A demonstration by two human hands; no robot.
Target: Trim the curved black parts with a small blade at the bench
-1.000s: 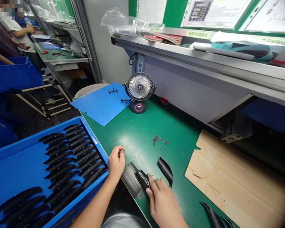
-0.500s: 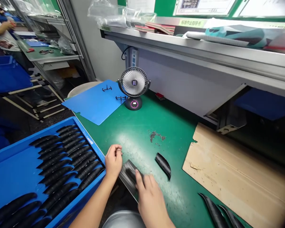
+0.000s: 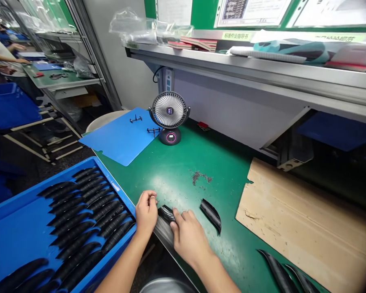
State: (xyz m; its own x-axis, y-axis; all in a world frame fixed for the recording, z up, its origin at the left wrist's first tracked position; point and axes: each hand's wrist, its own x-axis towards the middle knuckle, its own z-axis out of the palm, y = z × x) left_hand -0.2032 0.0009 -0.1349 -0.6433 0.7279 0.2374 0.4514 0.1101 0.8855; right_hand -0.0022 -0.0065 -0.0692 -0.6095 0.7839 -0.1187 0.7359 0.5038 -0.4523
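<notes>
My right hand (image 3: 189, 234) is closed over a curved, glossy black piece (image 3: 166, 213), whose far end shows past the fingertips. The piece lies on a flat dark grey strip (image 3: 164, 231) along the table's near edge. To its left, my left hand (image 3: 146, 211) rests by the table edge with curled fingers; whatever they pinch, if anything, is too small to make out. A second curved black piece (image 3: 211, 215) lies on the green table (image 3: 183, 158), right of my right hand. More such pieces (image 3: 276, 268) lie at the lower right.
A blue crate (image 3: 15, 211) on the left holds rows of curved black pieces. A fan (image 3: 170, 116) stands at the back beside a blue sheet (image 3: 116, 140). Dark crumbs (image 3: 199, 178) are scattered mid-table. Cardboard (image 3: 293, 219) lies right, under a shelf (image 3: 232, 61). Another person's arm (image 3: 6, 59) shows far left.
My right hand was blurred by motion; it is now sharp and slightly farther up the grey strip, with the black piece's far end visible. My left hand stays almost where it was. The view shifted slightly.
</notes>
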